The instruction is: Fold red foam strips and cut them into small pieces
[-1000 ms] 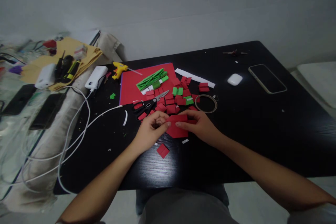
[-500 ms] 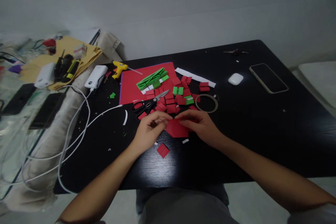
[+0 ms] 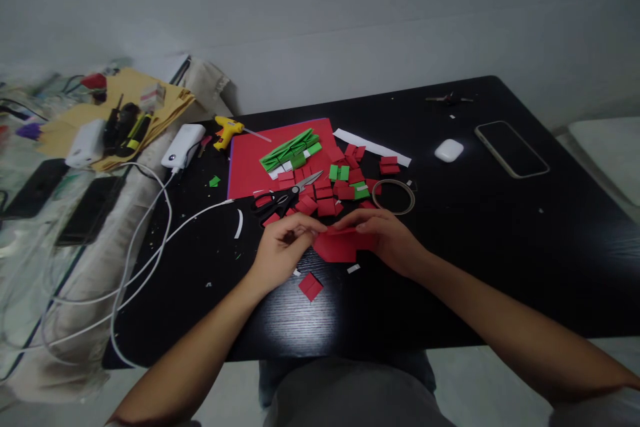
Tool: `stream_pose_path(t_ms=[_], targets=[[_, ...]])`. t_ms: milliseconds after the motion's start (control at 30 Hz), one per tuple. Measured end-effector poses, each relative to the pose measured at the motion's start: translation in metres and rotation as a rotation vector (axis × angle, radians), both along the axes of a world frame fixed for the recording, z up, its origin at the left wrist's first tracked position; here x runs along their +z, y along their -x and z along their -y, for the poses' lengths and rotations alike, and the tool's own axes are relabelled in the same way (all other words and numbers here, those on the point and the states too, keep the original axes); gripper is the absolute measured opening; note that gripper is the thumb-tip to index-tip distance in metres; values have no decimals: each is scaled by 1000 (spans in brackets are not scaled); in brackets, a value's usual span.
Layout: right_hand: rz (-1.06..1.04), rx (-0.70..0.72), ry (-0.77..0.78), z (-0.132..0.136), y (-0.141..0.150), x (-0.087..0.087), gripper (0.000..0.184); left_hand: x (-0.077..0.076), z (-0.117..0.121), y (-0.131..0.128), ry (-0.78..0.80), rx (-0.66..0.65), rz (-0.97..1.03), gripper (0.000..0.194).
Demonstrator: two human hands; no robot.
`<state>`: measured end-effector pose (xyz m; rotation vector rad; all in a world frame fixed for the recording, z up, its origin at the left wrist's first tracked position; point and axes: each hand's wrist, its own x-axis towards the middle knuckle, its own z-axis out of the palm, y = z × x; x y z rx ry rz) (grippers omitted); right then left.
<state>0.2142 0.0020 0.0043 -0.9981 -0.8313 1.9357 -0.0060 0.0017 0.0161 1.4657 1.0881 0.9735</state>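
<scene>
A sheet of red paper (image 3: 336, 248) with a folded upper edge is held between both hands over the black table. My left hand (image 3: 286, 248) pinches its left end with thumb and forefinger. At the right end, my right hand (image 3: 393, 240) is closed on the paper, fingers behind it and thumb in front. Just beyond the hands lies a pile of small folded red paper pieces (image 3: 326, 207), with some green ones (image 3: 339, 173) among them. Black-handled scissors (image 3: 285, 200) rest on the pile's left side. A red folded square (image 3: 311, 287) lies nearer to me.
A tape roll (image 3: 393, 197) lies right of the pile. Red sheets (image 3: 250, 167) carry folded green paper (image 3: 290, 150). A yellow glue gun (image 3: 229, 132), a white power bank (image 3: 183, 147) with cable, an earbud case (image 3: 449, 151) and a phone (image 3: 511, 149) are on the table.
The folded upper flap of the red paper has tipped, now showing as a narrow edge. My right thumb has shifted right along it. My left hand keeps its hold almost unmoved.
</scene>
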Motion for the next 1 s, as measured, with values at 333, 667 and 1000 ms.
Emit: stream_pose_path(t_ms=[333,667,1000], targets=[[315,-84,-241,4,6,-1,22,-5,1,3,-213,-85,-105,12],[512,-103,-488,9,6,-1,19,-14,1,1,-49,-49,-158,18],[504,-95,-389,7,6,-1,20,-11,-1,-1,-35,-28,-146,19]])
